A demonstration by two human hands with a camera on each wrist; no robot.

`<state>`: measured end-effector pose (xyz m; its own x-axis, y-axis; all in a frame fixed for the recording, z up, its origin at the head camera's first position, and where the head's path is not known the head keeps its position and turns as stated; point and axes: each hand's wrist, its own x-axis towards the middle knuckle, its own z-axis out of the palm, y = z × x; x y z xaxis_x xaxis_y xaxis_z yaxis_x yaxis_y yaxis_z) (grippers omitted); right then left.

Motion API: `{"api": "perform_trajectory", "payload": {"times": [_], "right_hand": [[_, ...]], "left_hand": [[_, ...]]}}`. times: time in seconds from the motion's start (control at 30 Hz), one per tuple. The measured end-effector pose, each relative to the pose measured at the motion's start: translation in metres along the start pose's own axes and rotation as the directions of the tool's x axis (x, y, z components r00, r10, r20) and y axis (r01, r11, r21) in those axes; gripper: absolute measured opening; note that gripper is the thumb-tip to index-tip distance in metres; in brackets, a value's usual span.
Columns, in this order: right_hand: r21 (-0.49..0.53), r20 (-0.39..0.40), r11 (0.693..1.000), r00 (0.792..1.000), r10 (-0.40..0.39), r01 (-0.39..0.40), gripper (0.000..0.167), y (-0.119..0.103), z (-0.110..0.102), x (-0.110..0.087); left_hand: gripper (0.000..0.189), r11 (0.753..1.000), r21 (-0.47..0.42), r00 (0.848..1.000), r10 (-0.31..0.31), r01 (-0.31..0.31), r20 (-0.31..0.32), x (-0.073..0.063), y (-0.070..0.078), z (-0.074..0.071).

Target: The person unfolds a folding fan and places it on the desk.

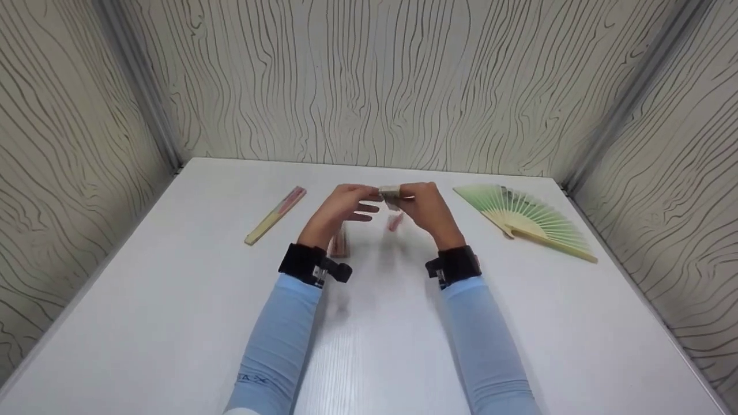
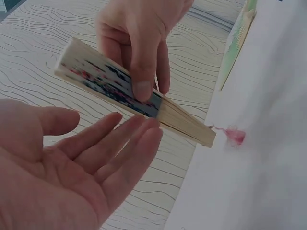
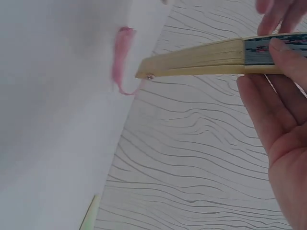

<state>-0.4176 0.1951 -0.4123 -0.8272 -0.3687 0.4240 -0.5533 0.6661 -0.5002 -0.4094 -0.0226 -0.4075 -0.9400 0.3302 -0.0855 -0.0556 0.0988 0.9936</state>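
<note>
A folded hand fan (image 1: 390,189) with light wooden ribs (image 2: 184,122) and a dark floral print is held above the table, toward its far side. My right hand (image 1: 428,207) pinches it across the printed part, thumb on one face and fingers behind. From the fan's narrow end a pink tassel (image 3: 123,50) hangs on a thin cord. My left hand (image 1: 346,204) is spread with its palm turned up beside the fan. In the left wrist view its fingertips (image 2: 151,125) are right at the fan's lower edge.
Left on the white table (image 1: 173,323) lies a closed fan (image 1: 275,216) with a pinkish printed end. Another narrow folded item (image 1: 340,246) lies partly hidden behind my left wrist. To the right, a green fan (image 1: 533,219) lies spread. Patterned walls (image 1: 369,86) enclose the table's back and sides.
</note>
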Motion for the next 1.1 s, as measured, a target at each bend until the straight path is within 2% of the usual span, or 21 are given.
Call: {"api": "perform_trajectory", "payload": {"times": [0.17,0.27,0.4,0.6,0.73,0.87,0.97,1.1], "right_hand": [[0.145,-0.006,0.989,0.999,0.037,-0.035,0.026,-0.018,-0.015,0.001],[0.2,0.011,0.977,0.997,0.071,-0.072,0.028,-0.026,-0.021,0.001],[0.27,0.032,0.958,0.995,0.092,-0.097,0.032,-0.034,-0.026,0.001],[0.414,0.046,0.902,0.992,0.115,-0.124,0.033,-0.042,-0.028,0.0],[0.446,-0.008,0.887,0.99,0.143,-0.124,0.03,-0.048,-0.022,-0.002],[0.465,-0.064,0.874,0.979,0.192,-0.141,0.03,-0.052,-0.019,-0.001],[0.495,-0.018,0.852,0.978,0.208,-0.172,0.032,-0.055,-0.022,0.003],[0.537,0.102,0.817,0.977,0.188,-0.213,0.034,-0.06,-0.026,0.005]], "left_hand": [[0.04,0.983,0.111,0.989,0.149,-0.15,0.013,-0.009,0.007,-0.005],[0.042,0.966,0.158,0.979,0.203,-0.205,0.031,-0.013,0.01,-0.005],[0.039,0.961,0.167,0.975,0.222,-0.22,0.008,-0.016,0.013,-0.002],[0.03,0.961,0.145,0.968,0.245,-0.235,-0.058,-0.019,0.017,0.002],[0.024,0.966,0.118,0.965,0.243,-0.231,-0.102,-0.026,0.018,0.002],[0.021,0.97,0.069,0.965,0.238,-0.231,-0.111,-0.028,0.019,0.001],[0.02,0.97,0.024,0.961,0.242,-0.241,-0.13,-0.029,0.021,-0.004],[0.021,0.969,-0.034,0.959,0.236,-0.244,-0.155,-0.034,0.021,-0.01]]}}
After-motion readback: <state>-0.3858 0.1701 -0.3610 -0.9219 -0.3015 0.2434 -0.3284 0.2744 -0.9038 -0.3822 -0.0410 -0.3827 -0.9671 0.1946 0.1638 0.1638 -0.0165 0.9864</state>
